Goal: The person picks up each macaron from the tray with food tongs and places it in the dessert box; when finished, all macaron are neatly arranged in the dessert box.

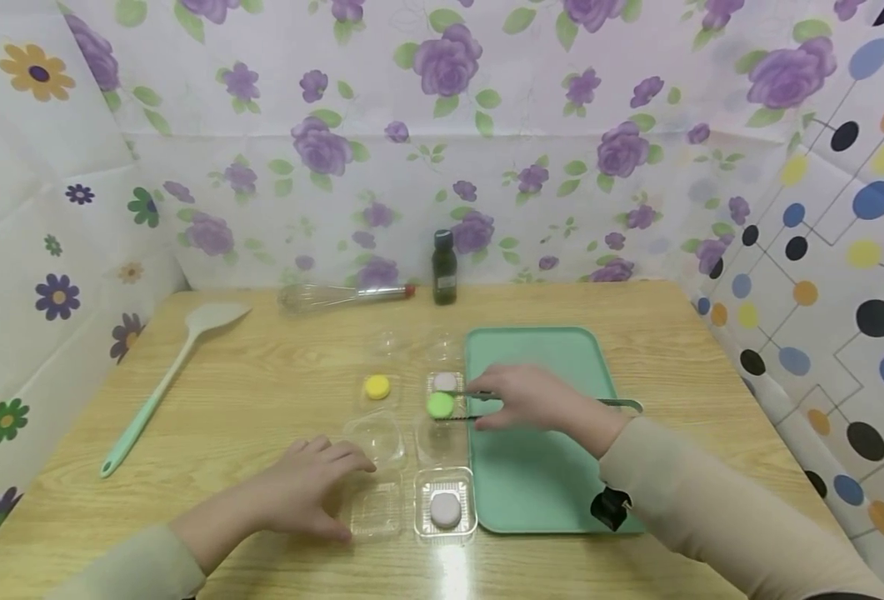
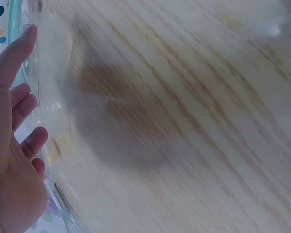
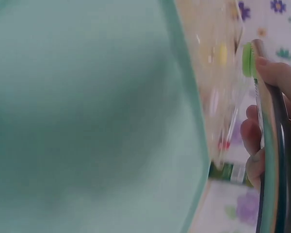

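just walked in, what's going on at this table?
A person's right hand holds metal tongs, tips at a green disc beside a pale disc; whether it's pinched is unclear. The left hand is by an empty clear container. A yellow disc and a nearer pale disc sit left of the green tray.

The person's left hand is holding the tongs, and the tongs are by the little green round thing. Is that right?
Not quite: it's the other hand. The head view shows the right hand holding the tongs, not the left hand. The tongs are by the little green round thing, just as you said.
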Action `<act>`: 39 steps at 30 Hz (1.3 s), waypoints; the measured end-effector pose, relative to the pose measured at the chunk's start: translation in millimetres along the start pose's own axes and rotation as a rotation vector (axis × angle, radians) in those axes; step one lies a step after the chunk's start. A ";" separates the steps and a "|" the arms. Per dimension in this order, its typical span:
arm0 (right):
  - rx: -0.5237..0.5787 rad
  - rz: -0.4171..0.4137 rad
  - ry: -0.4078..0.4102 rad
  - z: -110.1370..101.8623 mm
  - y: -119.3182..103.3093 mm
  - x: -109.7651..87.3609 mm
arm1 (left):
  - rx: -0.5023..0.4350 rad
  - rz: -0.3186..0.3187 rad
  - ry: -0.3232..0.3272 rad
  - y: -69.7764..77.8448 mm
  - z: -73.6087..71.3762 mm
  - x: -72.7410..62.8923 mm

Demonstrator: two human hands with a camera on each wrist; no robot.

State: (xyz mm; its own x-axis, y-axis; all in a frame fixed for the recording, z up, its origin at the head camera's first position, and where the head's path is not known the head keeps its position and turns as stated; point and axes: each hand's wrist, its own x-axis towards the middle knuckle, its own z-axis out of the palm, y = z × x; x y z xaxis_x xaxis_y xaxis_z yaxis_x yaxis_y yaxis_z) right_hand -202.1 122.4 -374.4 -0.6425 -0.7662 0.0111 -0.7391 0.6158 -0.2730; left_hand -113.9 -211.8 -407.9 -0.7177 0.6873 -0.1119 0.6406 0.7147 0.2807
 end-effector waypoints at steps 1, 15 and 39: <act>0.006 -0.014 -0.009 1.2 -5.1 0.4 | 0.005 0.004 0.004 0.4 -0.1 0.8; 0.017 -0.162 -0.133 26.4 -58.9 12.4 | -0.074 -0.013 0.007 -1.5 2.1 1.9; -0.130 -0.123 -0.241 41.2 -92.8 32.6 | -0.101 -0.025 0.010 -3.5 4.2 1.6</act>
State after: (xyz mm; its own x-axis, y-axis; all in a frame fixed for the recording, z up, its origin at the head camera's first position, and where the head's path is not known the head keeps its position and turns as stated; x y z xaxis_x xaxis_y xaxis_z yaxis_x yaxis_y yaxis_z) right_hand -146.2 32.7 -388.3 -0.4909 -0.8487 -0.1968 -0.8383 0.5217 -0.1583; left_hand -116.1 -212.6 -413.1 -0.7359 0.6680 -0.1107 0.5924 0.7144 0.3724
